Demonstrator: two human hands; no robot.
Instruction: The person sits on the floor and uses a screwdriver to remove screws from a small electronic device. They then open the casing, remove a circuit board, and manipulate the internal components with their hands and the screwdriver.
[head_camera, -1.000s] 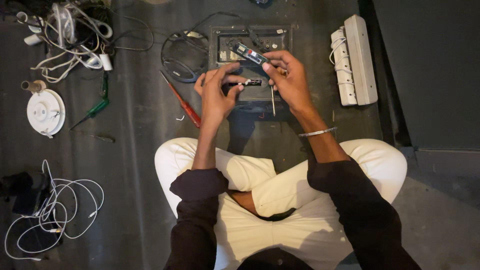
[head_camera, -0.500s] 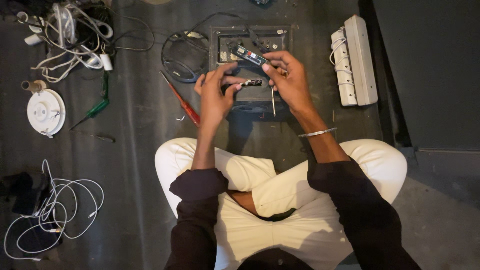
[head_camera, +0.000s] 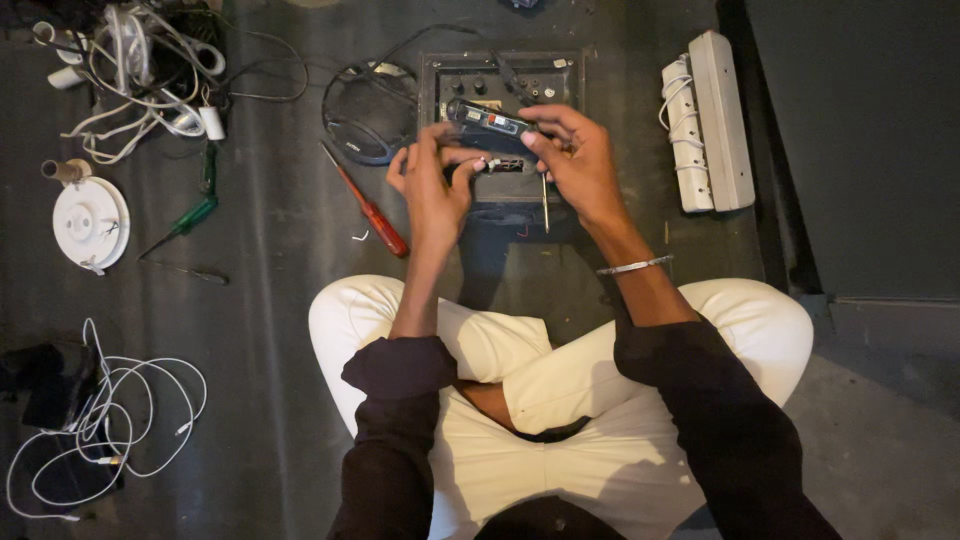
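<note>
Sitting cross-legged on the dark floor (head_camera: 280, 300), the person had an old metal panel box (head_camera: 500, 90) right in front of the knees — close enough to work over. Left hand (head_camera: 435, 185) pinched a small part (head_camera: 500, 165) above it, steadying it. Right hand (head_camera: 578, 160) was closed around a tester screwdriver (head_camera: 487, 118). A red screwdriver (head_camera: 372, 208) lay just beside, within reach.

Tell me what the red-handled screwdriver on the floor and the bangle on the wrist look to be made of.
The red-handled screwdriver seems to have a glossy plastic handle, bright red with a sheen, and a thin, dull grey shaft that looks like metal. The bangle on the right wrist looks like polished metal: slim, silvery and catching the light, though plated or plain cannot be told.
</note>
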